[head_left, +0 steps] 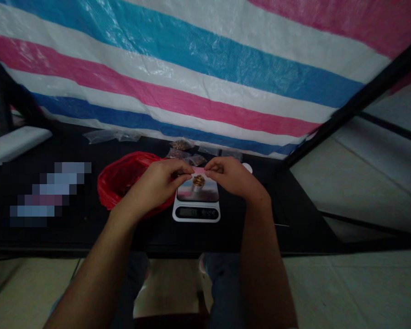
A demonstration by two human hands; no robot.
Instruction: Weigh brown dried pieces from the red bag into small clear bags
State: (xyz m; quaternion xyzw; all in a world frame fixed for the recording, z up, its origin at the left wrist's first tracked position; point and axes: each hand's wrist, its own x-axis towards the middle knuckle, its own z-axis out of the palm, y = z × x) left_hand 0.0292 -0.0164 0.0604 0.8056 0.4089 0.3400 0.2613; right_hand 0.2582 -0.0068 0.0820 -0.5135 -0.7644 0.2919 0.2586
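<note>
A white digital kitchen scale point(196, 218) with a shiny metal plate lies on the black table in front of me. On its plate stands a small metal cup point(197, 187) heaped with small brownish-gold pieces point(199, 180). My left hand point(166, 180) is just left of the cup's top, thumb and index finger drawn together. Mirroring it on the right, my right hand point(228, 176) also has its fingertips pinched close to the cup. Whatever the fingertips hold, if anything, is too small to make out. A red plastic bag point(114, 178) sits open, partly behind my left forearm.
Small clear bags with dark contents point(182, 144) lie behind the scale. Flat clear bags point(113, 136) rest along the back edge. A white box-like object point(18, 142) is at far left. A striped plastic sheet point(192, 68) hangs behind the table, with a dark frame bar point(356, 100) at right.
</note>
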